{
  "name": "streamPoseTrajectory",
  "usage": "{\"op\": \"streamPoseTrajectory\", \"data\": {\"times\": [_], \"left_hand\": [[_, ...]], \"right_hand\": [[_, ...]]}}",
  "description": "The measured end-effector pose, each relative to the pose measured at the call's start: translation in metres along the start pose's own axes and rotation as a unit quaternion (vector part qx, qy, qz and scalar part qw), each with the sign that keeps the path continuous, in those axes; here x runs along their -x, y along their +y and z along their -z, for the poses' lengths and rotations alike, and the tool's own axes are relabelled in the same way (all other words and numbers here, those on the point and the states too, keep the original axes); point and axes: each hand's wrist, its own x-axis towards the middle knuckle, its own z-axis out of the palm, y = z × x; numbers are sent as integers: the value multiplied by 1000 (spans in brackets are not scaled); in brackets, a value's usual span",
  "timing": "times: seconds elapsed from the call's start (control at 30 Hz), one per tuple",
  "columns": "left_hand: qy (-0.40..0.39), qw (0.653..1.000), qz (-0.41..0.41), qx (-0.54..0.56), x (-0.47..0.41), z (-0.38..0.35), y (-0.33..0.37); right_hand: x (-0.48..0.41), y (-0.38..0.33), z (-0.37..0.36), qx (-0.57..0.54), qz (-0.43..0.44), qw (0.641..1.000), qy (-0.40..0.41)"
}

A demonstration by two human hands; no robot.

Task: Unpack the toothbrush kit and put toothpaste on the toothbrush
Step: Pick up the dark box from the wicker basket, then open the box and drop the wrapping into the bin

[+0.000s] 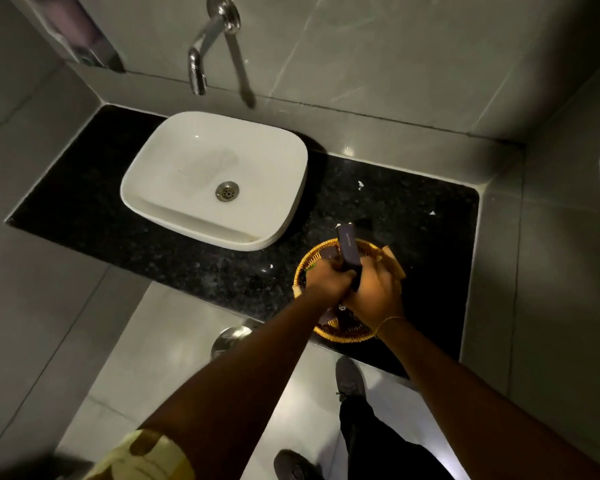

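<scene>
Over basket: kit box (349, 249) sits above wicker basket (340, 336), near-right on counter (413, 237).
Axis: box runs near-far, far end free, near end in my grip.
L hand (326, 280): clenched on box.
R hand (376, 294): also wrapped on it; both equally close.
Count: 1 box held, 1 basket, 1 sink (174, 174).

I'm looking into a bathroom: a white basin (215, 178) sits on the black stone counter (395, 202) up and left of my hands, a chrome tap (201, 60) above it, grey tiled walls (395, 46) beyond.
</scene>
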Motion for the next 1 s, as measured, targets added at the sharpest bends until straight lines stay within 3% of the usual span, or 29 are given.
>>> {"op": "streamPoseTrajectory", "data": {"times": [0.07, 0.23, 0.4, 0.63, 0.83, 1.0], "left_hand": [[1, 998, -16, 61, 8, 12, 0], [1, 965, -98, 243, 91, 101, -12], [-9, 942, -132, 309, 209, 169, -50], [5, 940, -125, 318, 342, 200, -141], [49, 945, -112, 303, 398, 201, -202], [67, 947, -85, 302, 413, 205, -228]], "right_hand": [[7, -17, 13, -73, 3, 997, -2], [57, -103, 65, -223, 107, 969, 9], [99, -169, 107, -427, 109, 897, -41], [169, -226, 106, -423, 214, 854, -215], [207, -238, 71, -401, 203, 838, -310], [219, -236, 47, -401, 188, 835, -327]]}}
